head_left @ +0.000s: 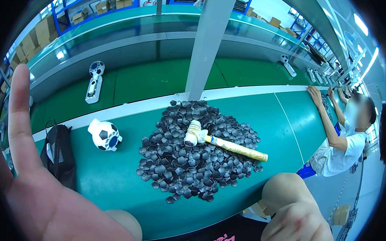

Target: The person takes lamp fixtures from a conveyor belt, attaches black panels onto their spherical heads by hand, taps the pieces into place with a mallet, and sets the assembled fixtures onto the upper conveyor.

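My left hand (58,201) is raised close to the camera at the left, palm showing and one finger stretched upward, holding nothing. At the lower right my right hand (299,228) is curled into a fist; whatever it may hold is hidden. Between them, a heap of small black pentagon pieces (178,162) covers the green worktable (102,172). On top of the heap lies a hammer (236,148) with a tape-wrapped head and a yellowish handle. A white and black football-shaped part (105,135) sits left of the heap, nearer my left hand.
A black mesh bag (60,154) stands at the table's left. Beyond a pale rail runs a green conveyor (152,78) carrying a white football-headed device (94,83) and several more at right. A metal post (206,44) rises behind the heap. A co-worker (349,143) sits at right.
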{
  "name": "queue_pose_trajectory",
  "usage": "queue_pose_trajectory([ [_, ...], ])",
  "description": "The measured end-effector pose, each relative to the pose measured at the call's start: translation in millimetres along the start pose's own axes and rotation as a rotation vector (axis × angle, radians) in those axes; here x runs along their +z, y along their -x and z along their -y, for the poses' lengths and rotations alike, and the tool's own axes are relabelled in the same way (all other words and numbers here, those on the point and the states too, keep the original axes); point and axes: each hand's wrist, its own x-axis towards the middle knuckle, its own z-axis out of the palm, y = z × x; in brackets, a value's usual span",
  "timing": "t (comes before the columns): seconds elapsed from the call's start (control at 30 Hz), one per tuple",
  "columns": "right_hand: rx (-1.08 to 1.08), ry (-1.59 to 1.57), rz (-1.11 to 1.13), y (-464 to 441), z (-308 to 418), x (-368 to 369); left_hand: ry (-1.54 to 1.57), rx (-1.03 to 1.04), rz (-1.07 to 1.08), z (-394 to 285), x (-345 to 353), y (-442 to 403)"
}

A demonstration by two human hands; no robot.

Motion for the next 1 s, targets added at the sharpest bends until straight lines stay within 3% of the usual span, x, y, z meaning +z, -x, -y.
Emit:
queue_pose_trajectory([
  [0.1,0.03,0.001,-0.146,0.7,0.9,7.2,-0.01,0.004,-0.004,-1.8,-0.2,-2.2],
  [0.23,-0.002,-0.004,0.026,-1.5,0.6,-5.8,-0.026,0.007,-0.01,-4.1,-2.9,-2.8],
  [0.37,0.04,-0.012,-0.108,0.0,1.3,5.1,-0.022,0.005,-0.019,-3.5,-0.6,-1.6],
  [0.5,-0.019,0.002,0.044,-0.5,-0.8,-6.6,-0.039,0.012,-0.024,-5.0,-3.8,-2.1],
  [0.63,-0.002,0.003,-0.105,-2.5,-3.5,5.9,-0.042,0.013,-0.031,-5.6,-3.5,-1.7],
  [0.77,-0.016,-0.014,0.052,-3.9,-4.5,-3.4,-0.056,0.021,-0.04,-7.0,-6.4,-1.5],
  [0.9,-0.056,0.045,-0.122,-3.5,-8.1,8.2,-0.054,0.023,-0.051,-6.1,-3.5,-2.0],
  [1.0,-0.037,0.01,-0.008,-5.0,-6.1,-1.2,-0.061,0.026,-0.055,-6.5,-4.5,-2.4],
])
